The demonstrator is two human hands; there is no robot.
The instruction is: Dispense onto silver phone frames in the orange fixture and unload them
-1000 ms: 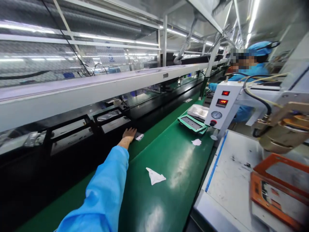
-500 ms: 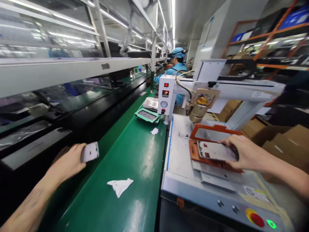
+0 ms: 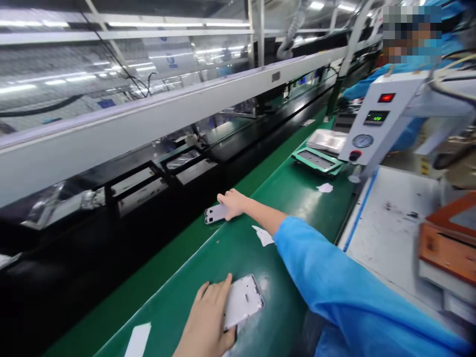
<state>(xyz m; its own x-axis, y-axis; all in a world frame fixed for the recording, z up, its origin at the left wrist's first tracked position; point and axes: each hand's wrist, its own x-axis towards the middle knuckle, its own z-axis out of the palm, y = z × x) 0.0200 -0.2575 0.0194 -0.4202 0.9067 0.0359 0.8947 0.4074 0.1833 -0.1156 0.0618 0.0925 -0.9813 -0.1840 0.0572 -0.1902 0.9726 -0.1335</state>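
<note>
My left hand (image 3: 210,315) grips a pale phone housing (image 3: 245,298) by its edges, thumb on the near side and fingers along the far side, low over the green work surface (image 3: 193,277). Farther ahead, my right hand (image 3: 234,204) reaches across in a blue sleeve (image 3: 327,272). Its fingers are closed on one end of another phone housing (image 3: 215,213), whose free end with small dark cut-outs points left, at the far edge of the green surface. An orange fixture (image 3: 446,248) on the machine bed at the right shows no housing in its visible part.
White scraps (image 3: 263,236) and a white strip (image 3: 137,341) lie on the green surface. Beyond them are a green frame (image 3: 316,161) and a machine control box (image 3: 375,121). A black-edged line (image 3: 178,198) runs along the left. A co-worker in blue (image 3: 409,79) is behind the machine.
The view has turned left. My right hand has carried its phone housing from the orange fixture across to the left. My left hand has brought its housing over the green surface.
</note>
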